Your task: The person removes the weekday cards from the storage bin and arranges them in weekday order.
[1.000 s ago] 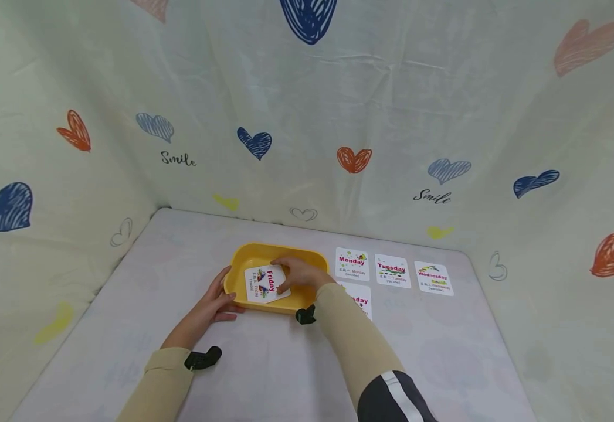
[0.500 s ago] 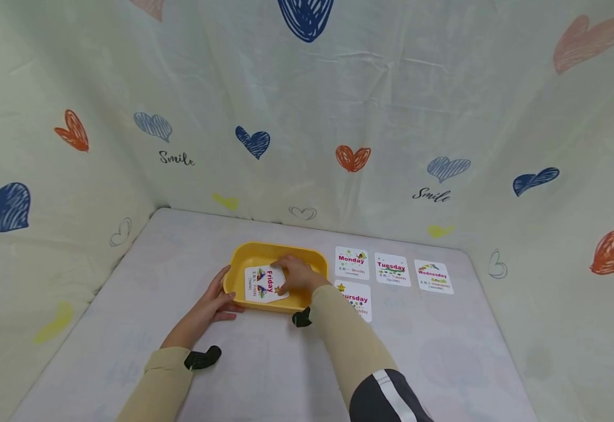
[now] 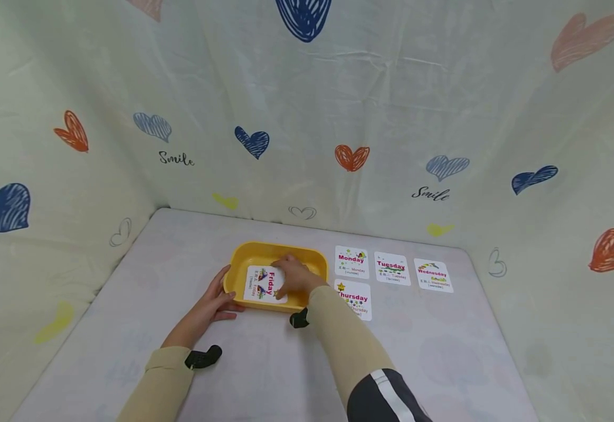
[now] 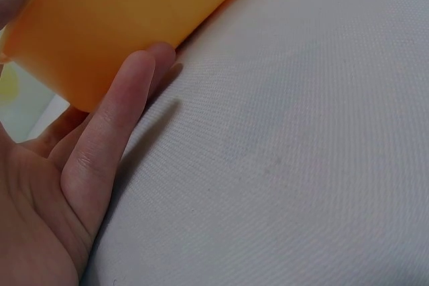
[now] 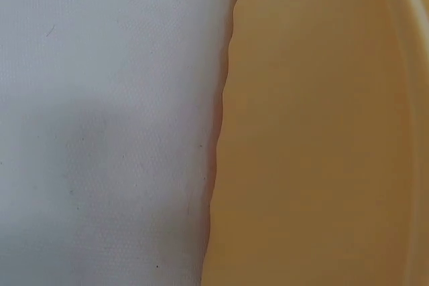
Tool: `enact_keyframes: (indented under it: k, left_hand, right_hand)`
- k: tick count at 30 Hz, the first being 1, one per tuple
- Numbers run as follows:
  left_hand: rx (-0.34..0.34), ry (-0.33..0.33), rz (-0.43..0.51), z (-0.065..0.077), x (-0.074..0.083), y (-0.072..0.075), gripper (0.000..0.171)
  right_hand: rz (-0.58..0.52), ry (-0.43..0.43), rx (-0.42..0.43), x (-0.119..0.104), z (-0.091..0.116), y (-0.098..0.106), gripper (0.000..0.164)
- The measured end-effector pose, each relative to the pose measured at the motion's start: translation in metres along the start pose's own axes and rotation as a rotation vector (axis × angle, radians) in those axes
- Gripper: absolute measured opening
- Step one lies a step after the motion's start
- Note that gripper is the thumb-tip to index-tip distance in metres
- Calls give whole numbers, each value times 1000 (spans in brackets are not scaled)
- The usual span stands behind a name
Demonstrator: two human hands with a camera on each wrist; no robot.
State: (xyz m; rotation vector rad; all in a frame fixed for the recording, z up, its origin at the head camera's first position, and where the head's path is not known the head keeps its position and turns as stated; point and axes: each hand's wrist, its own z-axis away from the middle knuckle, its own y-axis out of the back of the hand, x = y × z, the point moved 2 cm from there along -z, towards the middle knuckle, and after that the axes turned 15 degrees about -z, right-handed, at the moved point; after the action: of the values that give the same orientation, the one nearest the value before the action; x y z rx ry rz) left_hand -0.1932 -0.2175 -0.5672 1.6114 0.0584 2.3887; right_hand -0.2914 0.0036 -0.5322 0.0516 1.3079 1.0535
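Observation:
A yellow plastic tray (image 3: 307,254) stands on the table, with a white Friday card (image 3: 264,284) in it, its print turned sideways. My left hand (image 3: 217,300) holds the tray's left end. In the left wrist view, the left hand's fingers (image 4: 110,108) lie along the outer wall of the tray (image 4: 127,25). My right hand (image 3: 296,275) reaches into the tray and pinches the Friday card at its right edge, between thumb and fingers. The right wrist view has only the tray's outer wall (image 5: 315,132) and table cloth; the hand is out of that view.
Right of the tray, a Monday card (image 3: 351,262), a Tuesday card (image 3: 392,269) and a Wednesday card (image 3: 433,275) lie in a row. Below Monday lies a Thursday card (image 3: 353,299), partly covered by the right sleeve. A heart-printed curtain (image 3: 307,105) surrounds the table (image 3: 444,351).
The corner that stuck out below the Friday card is no longer visible, and the card has straightened slightly. My right forearm has shifted a little left, uncovering more of the Thursday card.

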Motion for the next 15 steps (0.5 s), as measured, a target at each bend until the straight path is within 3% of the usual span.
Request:
enact_keyframes:
  k: [15]
  left_hand:
    - [-16, 2, -1, -1, -1, 0, 76]
  right_hand:
    - [-99, -19, 28, -1, 2, -1, 71]
